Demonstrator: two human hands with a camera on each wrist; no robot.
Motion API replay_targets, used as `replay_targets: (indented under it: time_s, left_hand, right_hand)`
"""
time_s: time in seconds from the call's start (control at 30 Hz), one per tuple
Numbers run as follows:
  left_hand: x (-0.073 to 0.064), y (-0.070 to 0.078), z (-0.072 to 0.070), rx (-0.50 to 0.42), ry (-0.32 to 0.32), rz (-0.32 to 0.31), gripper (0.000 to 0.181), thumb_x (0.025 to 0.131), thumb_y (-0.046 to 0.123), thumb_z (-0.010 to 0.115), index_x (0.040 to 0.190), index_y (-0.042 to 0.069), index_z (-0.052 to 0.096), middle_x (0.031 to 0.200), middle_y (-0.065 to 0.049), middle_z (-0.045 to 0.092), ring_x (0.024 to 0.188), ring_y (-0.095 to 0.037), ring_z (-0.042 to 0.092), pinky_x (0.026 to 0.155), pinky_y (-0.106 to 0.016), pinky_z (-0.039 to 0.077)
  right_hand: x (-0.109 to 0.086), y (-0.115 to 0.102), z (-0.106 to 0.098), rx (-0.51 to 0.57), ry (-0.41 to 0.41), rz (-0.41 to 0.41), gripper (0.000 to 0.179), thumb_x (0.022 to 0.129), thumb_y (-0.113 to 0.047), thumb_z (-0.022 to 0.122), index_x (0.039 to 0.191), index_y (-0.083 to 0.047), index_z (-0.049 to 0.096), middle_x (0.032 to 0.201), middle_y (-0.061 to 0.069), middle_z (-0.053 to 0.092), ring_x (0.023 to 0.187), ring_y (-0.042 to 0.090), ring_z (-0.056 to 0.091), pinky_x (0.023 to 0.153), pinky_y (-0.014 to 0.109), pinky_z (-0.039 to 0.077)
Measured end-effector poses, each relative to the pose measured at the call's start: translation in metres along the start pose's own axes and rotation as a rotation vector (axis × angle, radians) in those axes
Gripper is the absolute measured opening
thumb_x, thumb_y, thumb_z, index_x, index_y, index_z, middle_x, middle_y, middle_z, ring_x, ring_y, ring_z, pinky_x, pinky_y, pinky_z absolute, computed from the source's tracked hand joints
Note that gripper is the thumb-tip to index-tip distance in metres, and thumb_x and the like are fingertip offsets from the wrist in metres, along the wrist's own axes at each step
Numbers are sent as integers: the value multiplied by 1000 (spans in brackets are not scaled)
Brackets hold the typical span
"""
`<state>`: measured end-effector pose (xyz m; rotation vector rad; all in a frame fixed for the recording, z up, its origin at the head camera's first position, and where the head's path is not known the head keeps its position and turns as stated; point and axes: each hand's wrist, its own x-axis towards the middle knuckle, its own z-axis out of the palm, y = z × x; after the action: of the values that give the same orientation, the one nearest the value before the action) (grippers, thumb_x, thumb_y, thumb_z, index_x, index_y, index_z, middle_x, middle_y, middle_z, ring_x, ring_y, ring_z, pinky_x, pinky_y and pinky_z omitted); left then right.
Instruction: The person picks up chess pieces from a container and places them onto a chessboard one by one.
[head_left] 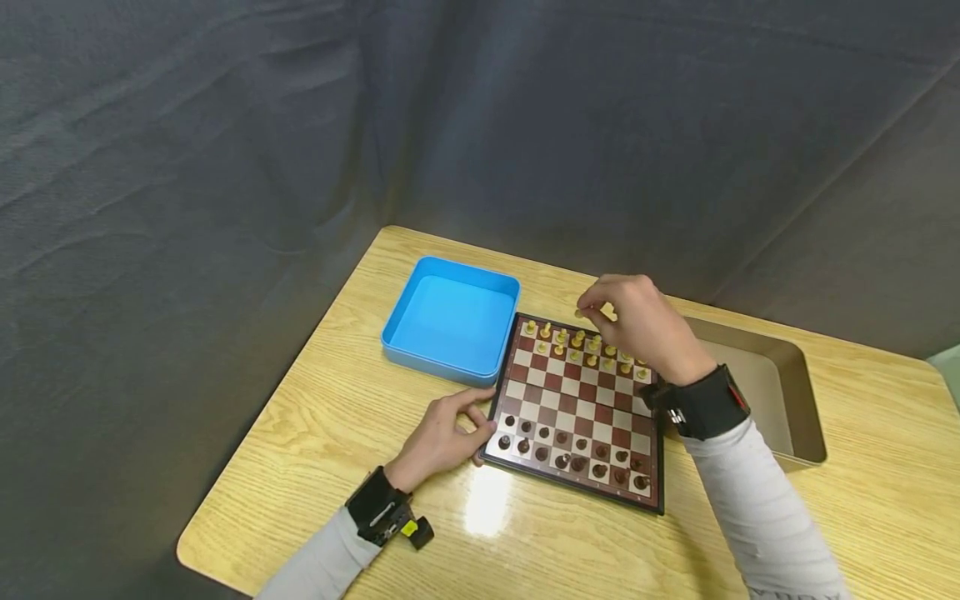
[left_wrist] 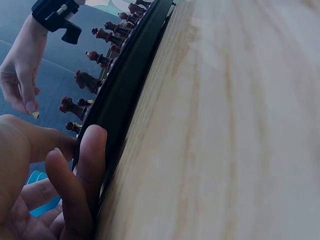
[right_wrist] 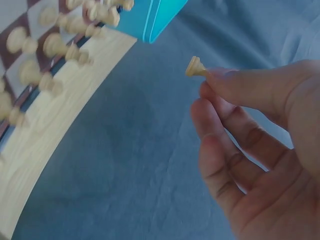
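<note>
A folding chessboard (head_left: 573, 402) lies on the table with yellow pieces (head_left: 592, 361) along its far side and dark brown pieces (head_left: 562, 461) along its near side. My left hand (head_left: 438, 435) holds the board's left edge near the front corner, thumb and fingers about the rim in the left wrist view. Raised over the board's far edge, my right hand (head_left: 641, 321) pinches a small pale yellow chess piece (right_wrist: 195, 66) between thumb and fingertips. The piece's flared base points outward; its top is hidden by the fingers.
A blue open box (head_left: 453, 321) stands left of the board, close to its far left corner. To the right is a tan box (head_left: 806, 400), partly behind the right arm. A dark cloth (head_left: 480, 125) hangs beyond the wooden table (head_left: 300, 425).
</note>
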<state>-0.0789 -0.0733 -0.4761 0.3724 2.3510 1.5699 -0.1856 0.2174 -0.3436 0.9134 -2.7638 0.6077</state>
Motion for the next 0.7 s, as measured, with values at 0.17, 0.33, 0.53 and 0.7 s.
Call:
replay_targets:
  time_s: [0.17, 0.33, 0.53, 0.7]
  left_hand:
    - [0, 1, 1, -13, -5, -4, 56, 96, 20, 70, 149, 8, 56, 89, 5, 73, 52, -14, 69, 38, -23, 43]
    - [1, 1, 3, -9, -8, -5, 56, 96, 20, 70, 149, 8, 55, 89, 5, 73, 53, -13, 69, 38, -23, 43]
    - [1, 2, 3, -12, -9, -4, 56, 96, 19, 69, 149, 8, 55, 90, 5, 73, 53, -13, 69, 39, -23, 44]
    - [0, 2, 2, -13, -8, -5, 56, 96, 19, 69, 149, 8, 55, 89, 5, 73, 52, -13, 70, 39, -23, 45]
  right_hand:
    - [8, -7, 10, 20, -36, -24, 14, 88, 1, 75, 101, -4, 80, 96, 7, 76, 88, 21, 72, 76, 41, 60]
    - [11, -10, 21, 38, -81, -20, 15, 90, 1, 72, 103, -3, 79, 98, 8, 76, 88, 21, 72, 74, 40, 59]
    - [13, -13, 32, 64, -86, -19, 13, 90, -1, 73, 101, -5, 80, 97, 7, 76, 83, 19, 71, 69, 37, 57]
    - [16, -14, 42, 87, -86, -41, 12, 91, -2, 73, 100, -5, 80, 96, 6, 76, 79, 16, 69, 67, 34, 56]
